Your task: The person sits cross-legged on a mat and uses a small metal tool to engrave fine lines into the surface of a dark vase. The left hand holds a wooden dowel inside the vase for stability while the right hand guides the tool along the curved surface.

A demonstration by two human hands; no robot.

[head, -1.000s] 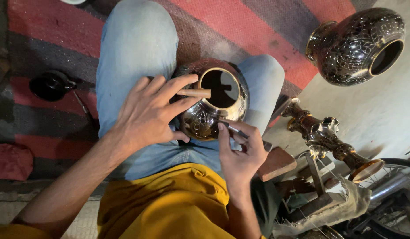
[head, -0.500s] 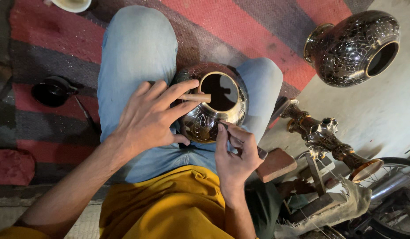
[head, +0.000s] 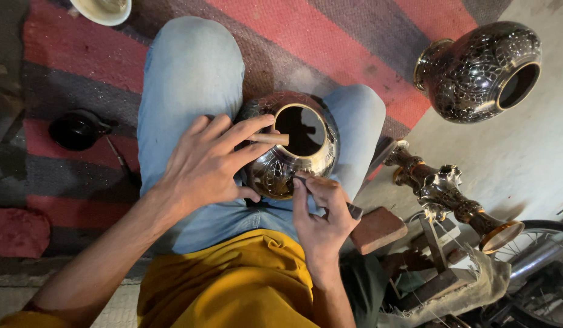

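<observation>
While the person sits cross-legged in blue jeans (head: 190,79) and a yellow shirt (head: 233,285), an engraved metal vase (head: 290,149) rests in the lap between the knees, mouth facing up toward the camera. Left hand (head: 208,164) lies spread over the vase's left side, fingers wrapped on its body, with a short wooden stick (head: 270,138) pinched between the fingers and pointing across the rim of the opening. Right hand (head: 321,215) sits just below the vase, fingers pinched shut on a thin engraving tool (head: 330,191) whose tip touches the lower wall of the vase. Both hands are close together, each on the vase, not touching each other.

Striped red and grey rug (head: 354,36) covers the floor under the legs. Second engraved vase (head: 479,70) lies tilted on its side at upper right, well apart. Ornate metal stand (head: 445,191) lies on the floor right of the right knee. Brick (head: 378,229) sits just beside the right hand. Small black pot (head: 78,129) sits on the rug at left; white bowl (head: 102,9) at the top edge, partly cut off. Red cloth (head: 17,231) at lower left.
</observation>
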